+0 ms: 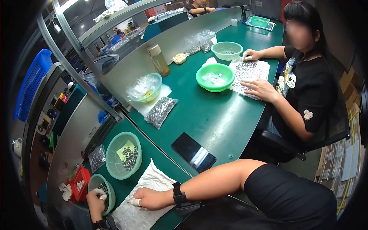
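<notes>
My left hand (96,203) reaches over the rim of a small pale green basket (111,190) at the lower left. Its fingers, in white finger cots, are bent together over small dark metal parts (103,187); whatever they pinch is hidden. My right hand (150,198), also with white finger cots, rests closed on a rumpled white cloth (132,218). Its fingertips press together at the cloth, and I cannot make out what is in them. Just beyond, a larger pale green basket (111,165) holds shiny round metal parts (129,158) and a yellow paper.
A red bin (80,184) stands beside the small basket. A black phone (194,151) and a bag of metal parts (161,112) lie farther out on the green table (214,126). At right, a co-worker's hands (260,90) work at a sheet of round parts near a bright green basket (215,87).
</notes>
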### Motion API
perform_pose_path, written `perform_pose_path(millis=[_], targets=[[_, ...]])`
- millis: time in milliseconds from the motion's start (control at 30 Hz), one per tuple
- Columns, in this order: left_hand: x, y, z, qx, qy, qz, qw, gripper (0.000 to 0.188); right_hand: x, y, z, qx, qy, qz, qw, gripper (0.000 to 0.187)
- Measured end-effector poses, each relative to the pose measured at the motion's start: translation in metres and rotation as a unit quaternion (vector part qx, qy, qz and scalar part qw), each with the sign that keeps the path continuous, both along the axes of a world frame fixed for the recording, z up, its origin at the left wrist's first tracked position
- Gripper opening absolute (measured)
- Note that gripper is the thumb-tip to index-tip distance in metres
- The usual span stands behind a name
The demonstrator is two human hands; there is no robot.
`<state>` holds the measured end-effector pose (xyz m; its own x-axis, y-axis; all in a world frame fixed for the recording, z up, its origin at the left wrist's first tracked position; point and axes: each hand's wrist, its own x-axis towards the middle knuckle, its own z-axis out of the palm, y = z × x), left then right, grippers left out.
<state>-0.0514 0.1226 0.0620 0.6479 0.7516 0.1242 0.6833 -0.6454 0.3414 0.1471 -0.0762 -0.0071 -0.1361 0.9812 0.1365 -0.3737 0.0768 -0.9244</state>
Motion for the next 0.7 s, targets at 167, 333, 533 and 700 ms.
perform_pose_path(millis=[167,333,533,700], targets=[[0.02,-0.039,0.015,-0.072,-0.244,0.093,0.962,0.014,0.003,-0.001,-0.004,0.009,0.031,-0.038,0.999,0.037],[0.05,-0.088,-0.023,-0.21,-0.358,-0.032,0.909,0.028,0.0,0.007,-0.02,0.145,-0.074,-0.242,0.957,0.036],[0.038,-0.147,-0.017,-0.259,-0.412,0.127,0.864,0.029,-0.002,-0.024,0.025,0.074,-0.007,-0.109,0.991,0.035],[0.048,-0.11,-0.046,-0.332,-0.51,0.108,0.786,0.03,-0.002,0.003,-0.008,0.077,-0.124,-0.146,0.978,0.019]])
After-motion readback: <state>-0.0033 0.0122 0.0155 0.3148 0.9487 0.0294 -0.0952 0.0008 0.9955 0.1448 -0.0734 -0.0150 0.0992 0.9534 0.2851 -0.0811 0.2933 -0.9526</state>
